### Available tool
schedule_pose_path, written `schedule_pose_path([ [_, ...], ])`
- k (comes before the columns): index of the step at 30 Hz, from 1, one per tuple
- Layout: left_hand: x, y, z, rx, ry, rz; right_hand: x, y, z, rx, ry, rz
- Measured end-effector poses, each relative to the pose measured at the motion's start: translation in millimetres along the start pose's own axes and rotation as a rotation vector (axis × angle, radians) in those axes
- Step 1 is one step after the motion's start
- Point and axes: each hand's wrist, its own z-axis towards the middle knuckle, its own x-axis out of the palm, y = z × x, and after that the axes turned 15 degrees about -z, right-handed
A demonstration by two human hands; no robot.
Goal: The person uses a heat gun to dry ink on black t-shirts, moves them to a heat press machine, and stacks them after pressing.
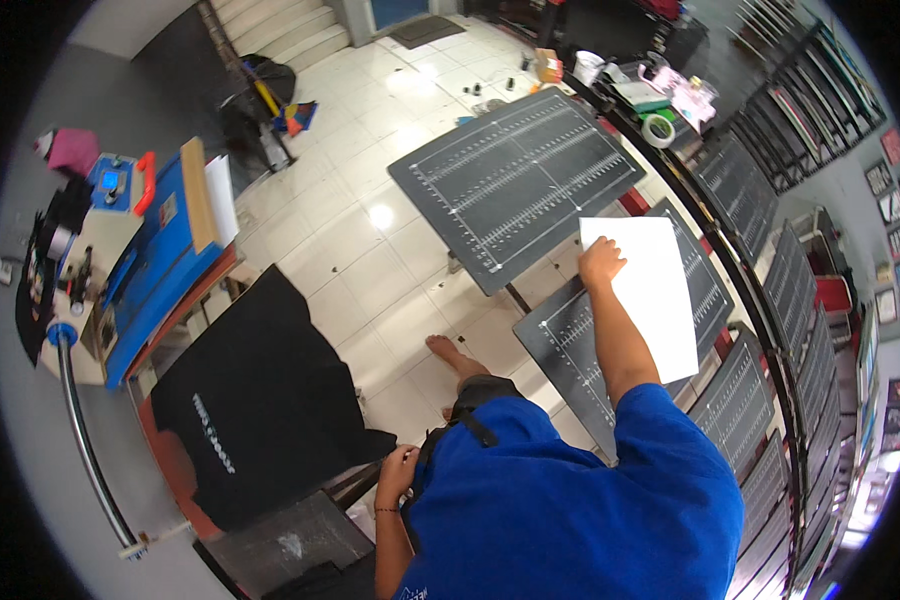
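My right hand (602,262) is closed on the near-left edge of a white sheet (660,290), its fingers bent over the top corner. The sheet lies over a dark rectangular board (560,335) with white grid markings. My left hand (397,474) is down by my hip with its fingers curled. Its fingertips are close to the pointed corner of a black shirt (260,400), and whether they grip it is hidden. The shirt is spread on a reddish surface to my left and carries a small light print.
Another marked dark board (515,180) stands ahead, and several more line the right side along a curved black rail. A blue machine (170,260) with a red handle is at far left. Beyond it are stairs (280,35). A tape roll (658,130) rests among clutter at the back right.
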Motion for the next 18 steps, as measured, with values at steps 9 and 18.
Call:
schedule_pose_path([
  [9, 21.2, -125.7, -15.3, 0.498, -0.069, -0.199, -181.0, 161.0, -190.5, -0.878, -0.052, 0.679],
  [18, -68.9, -115.2, 2.0, 0.647, -1.111, -0.920, -296.0, 299.5, -470.3, -1.824, -0.006, 0.803],
])
